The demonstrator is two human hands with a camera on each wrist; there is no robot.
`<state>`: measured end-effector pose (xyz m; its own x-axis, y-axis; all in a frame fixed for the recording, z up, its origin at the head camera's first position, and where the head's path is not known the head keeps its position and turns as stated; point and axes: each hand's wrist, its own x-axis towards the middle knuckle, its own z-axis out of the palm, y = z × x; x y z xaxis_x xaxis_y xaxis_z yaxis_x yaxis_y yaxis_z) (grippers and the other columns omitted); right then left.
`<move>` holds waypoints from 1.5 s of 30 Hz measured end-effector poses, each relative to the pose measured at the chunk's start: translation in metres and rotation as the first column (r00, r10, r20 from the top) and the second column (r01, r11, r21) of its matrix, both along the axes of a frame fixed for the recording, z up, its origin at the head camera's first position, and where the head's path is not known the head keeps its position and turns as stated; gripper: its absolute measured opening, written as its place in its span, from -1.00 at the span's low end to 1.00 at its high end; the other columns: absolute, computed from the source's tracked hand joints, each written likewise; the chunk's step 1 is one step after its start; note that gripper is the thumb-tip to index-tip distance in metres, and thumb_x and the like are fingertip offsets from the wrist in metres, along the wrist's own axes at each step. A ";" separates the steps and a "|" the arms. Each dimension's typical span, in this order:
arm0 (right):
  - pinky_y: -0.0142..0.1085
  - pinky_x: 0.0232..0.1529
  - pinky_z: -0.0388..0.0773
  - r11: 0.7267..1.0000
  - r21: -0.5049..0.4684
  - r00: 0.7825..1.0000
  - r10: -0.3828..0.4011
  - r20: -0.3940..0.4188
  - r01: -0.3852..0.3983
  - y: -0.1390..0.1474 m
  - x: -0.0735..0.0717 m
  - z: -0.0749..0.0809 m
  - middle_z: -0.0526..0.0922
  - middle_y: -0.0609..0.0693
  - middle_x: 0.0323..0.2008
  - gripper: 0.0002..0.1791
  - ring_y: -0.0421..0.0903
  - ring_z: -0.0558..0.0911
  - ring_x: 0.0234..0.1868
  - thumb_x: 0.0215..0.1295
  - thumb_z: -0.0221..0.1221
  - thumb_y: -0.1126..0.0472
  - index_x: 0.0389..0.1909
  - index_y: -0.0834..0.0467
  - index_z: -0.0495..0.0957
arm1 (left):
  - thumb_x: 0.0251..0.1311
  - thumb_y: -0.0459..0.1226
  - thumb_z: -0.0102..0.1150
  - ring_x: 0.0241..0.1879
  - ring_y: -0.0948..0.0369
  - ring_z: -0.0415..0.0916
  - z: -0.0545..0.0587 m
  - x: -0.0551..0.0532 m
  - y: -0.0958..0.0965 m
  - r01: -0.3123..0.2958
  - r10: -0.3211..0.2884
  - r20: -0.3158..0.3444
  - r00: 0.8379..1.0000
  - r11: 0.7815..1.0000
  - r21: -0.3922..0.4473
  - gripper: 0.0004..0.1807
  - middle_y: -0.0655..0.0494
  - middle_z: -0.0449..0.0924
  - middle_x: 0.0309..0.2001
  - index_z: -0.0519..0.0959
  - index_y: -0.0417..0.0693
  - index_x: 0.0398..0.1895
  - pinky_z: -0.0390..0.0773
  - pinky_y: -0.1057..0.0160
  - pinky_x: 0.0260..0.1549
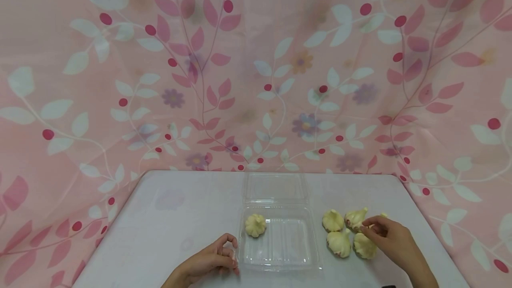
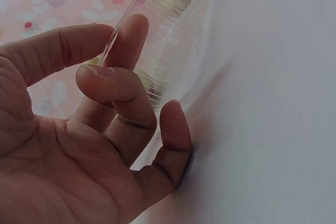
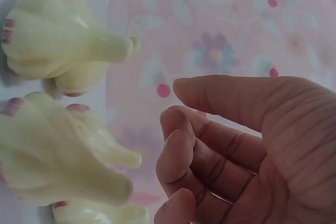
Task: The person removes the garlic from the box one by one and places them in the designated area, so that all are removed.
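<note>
A clear plastic clamshell box (image 1: 280,266) lies with its lid folded back, and one garlic bulb (image 1: 256,226) sits in its far left corner. My left hand (image 1: 214,259) grips the box's left edge; the left wrist view shows the thin plastic rim (image 2: 111,43) pinched between thumb and finger. Right of the box, several more garlic bulbs (image 1: 339,243) stand in a close group. Over that group hovers my right hand (image 1: 394,241), fingers loosely bent. In the right wrist view nothing is between its fingertips, and pale bulbs with purple patches (image 3: 52,150) appear beside them.
The opened lid (image 1: 276,188) reaches back toward the far edge of the white table (image 1: 180,217). Pink leaf-patterned cloth (image 1: 256,79) hangs behind the table and along both sides. A small dark object (image 1: 388,286) shows at the bottom edge of the head view.
</note>
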<state>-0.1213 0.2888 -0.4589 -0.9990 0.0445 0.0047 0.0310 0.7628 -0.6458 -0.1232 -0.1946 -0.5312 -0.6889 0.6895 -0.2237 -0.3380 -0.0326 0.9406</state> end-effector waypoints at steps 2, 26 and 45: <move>-0.34 -0.53 0.38 1.000 -0.004 1.000 0.000 -0.008 0.000 -0.003 0.000 0.001 0.55 -0.07 -0.44 -0.68 -0.21 0.46 -0.46 0.24 0.34 -0.04 -0.19 0.13 0.66 | 0.27 -0.42 0.14 -0.47 0.32 0.40 0.000 0.000 0.000 -0.001 0.001 0.003 1.000 1.000 -0.004 -0.57 -0.01 0.71 -0.32 0.16 -0.24 0.07 0.32 0.39 -0.48; -0.34 -0.50 0.46 0.990 -0.121 0.996 0.058 -0.070 -0.066 -0.042 -0.013 0.010 0.56 -0.08 -0.49 -0.80 -0.18 0.53 -0.48 0.25 0.35 0.09 -0.24 0.13 0.67 | 0.25 -0.41 0.15 -0.47 0.31 0.40 0.000 0.000 0.001 0.002 -0.002 0.003 1.000 1.000 0.007 -0.56 0.00 0.70 -0.33 0.15 -0.25 0.06 0.31 0.39 -0.46; -0.35 -0.45 0.44 0.973 -0.190 0.990 0.118 -0.081 -0.132 -0.076 -0.022 0.010 0.54 -0.11 -0.52 -0.83 -0.19 0.51 -0.49 0.23 0.36 0.07 -0.28 0.07 0.66 | 0.26 -0.40 0.16 -0.48 0.30 0.37 -0.002 -0.001 -0.001 0.001 -0.001 0.017 1.000 1.000 -0.003 -0.53 -0.04 0.71 -0.31 0.13 -0.25 0.09 0.31 0.39 -0.47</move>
<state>-0.1433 0.2130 -0.4486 -0.9943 -0.0738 0.0768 -0.1060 0.6178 -0.7792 -0.1247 -0.1956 -0.5329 -0.6840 0.6896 -0.2376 -0.3539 -0.0289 0.9348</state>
